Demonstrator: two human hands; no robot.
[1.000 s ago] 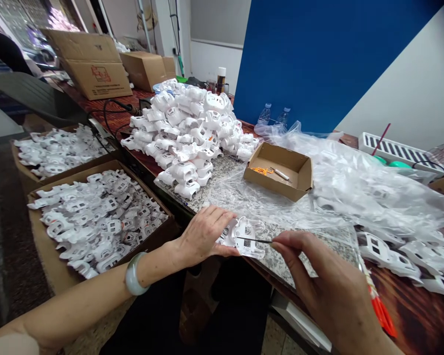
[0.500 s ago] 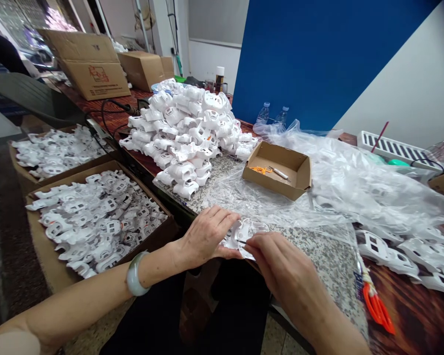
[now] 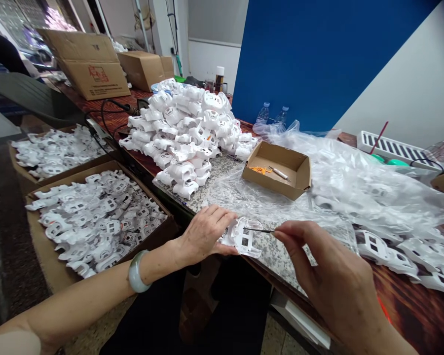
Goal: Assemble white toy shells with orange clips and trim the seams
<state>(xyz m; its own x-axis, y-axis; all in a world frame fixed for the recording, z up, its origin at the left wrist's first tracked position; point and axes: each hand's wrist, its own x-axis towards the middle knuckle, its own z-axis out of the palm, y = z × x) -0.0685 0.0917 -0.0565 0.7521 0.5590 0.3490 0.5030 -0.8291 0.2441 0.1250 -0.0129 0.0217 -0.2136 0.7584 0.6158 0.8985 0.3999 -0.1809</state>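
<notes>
The left hand (image 3: 206, 234) clenches a white moulded plastic shell (image 3: 240, 237), fingers curled over its edge, and holds it above a speckled granite slab (image 3: 281, 254). The right hand (image 3: 329, 278) pinches a thin dark metal pick (image 3: 261, 230) between thumb and forefinger, its tip at the shell's edge. A pale green bangle (image 3: 136, 271) circles the left wrist. Beyond lies crumpled clear plastic sheeting (image 3: 251, 199) and an open brown cardboard tray (image 3: 277, 170) holding orange bits and a white-handled tool. A heap of white shells (image 3: 185, 133) fills the counter, and more lie in a brown cardboard box (image 3: 96, 217). A red printed mark on a cardboard carton (image 3: 98, 74) and the label of a dark bottle (image 3: 219, 81) are too small to read.
</notes>
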